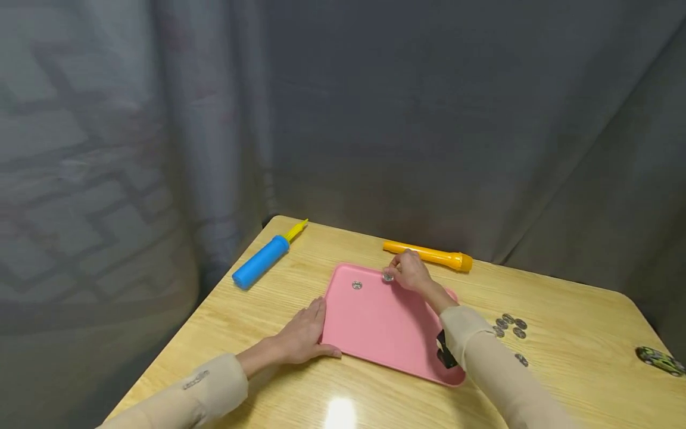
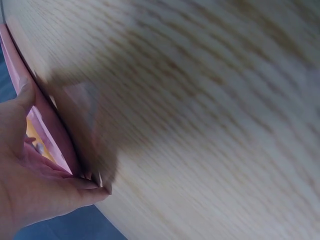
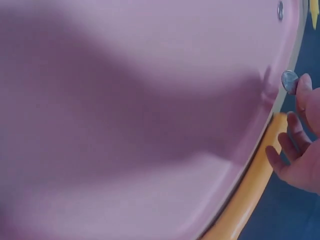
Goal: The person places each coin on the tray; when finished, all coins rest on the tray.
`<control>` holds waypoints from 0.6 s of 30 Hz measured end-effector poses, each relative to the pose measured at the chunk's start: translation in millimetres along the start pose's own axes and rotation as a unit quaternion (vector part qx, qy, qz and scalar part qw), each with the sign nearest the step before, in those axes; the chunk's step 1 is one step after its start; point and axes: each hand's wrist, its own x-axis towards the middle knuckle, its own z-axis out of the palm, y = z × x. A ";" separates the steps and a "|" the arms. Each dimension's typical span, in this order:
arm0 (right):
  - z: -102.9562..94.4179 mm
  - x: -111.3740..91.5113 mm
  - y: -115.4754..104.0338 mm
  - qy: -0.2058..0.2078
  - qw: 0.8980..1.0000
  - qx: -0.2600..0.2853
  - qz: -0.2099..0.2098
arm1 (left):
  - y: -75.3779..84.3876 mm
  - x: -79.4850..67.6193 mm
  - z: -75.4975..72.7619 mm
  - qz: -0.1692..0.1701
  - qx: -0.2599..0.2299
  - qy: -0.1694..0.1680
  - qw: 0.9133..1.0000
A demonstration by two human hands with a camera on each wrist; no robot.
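A pink tray (image 1: 383,325) lies on the wooden table. My left hand (image 1: 301,335) rests against its left side with fingers straight, the thumb by the near left corner; the left wrist view also shows this hand (image 2: 40,165) at the tray's rim (image 2: 60,135). Above the far edge of the tray, my right hand (image 1: 411,273) pinches a silver coin (image 1: 387,277) between thumb and finger. The right wrist view shows that coin (image 3: 289,81) raised at the fingertips. Another coin (image 1: 356,285) lies in the tray's far left part.
Several coins (image 1: 519,333) lie on the table right of the tray, with a single coin (image 1: 521,360) nearer. Behind the tray is an orange toy microphone (image 1: 434,255). A blue and yellow hand pump (image 1: 262,262) lies far left, a small toy car (image 1: 660,360) far right.
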 end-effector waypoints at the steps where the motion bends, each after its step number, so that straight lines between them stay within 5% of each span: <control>1: 4.8 3.7 -3.3 -0.001 1.000 -0.009 -0.009 | 1.2 0.2 -0.4 -0.001 0.002 0.000 1.000; 9: 29.2 10.8 -12.3 -0.018 0.999 -0.037 -0.008 | 5.1 2.5 0.3 -0.009 0.010 -0.004 1.000; 18: 40.0 8.9 -11.9 0.012 0.999 -0.042 -0.016 | 6.1 2.8 -0.9 -0.024 0.009 -0.013 1.000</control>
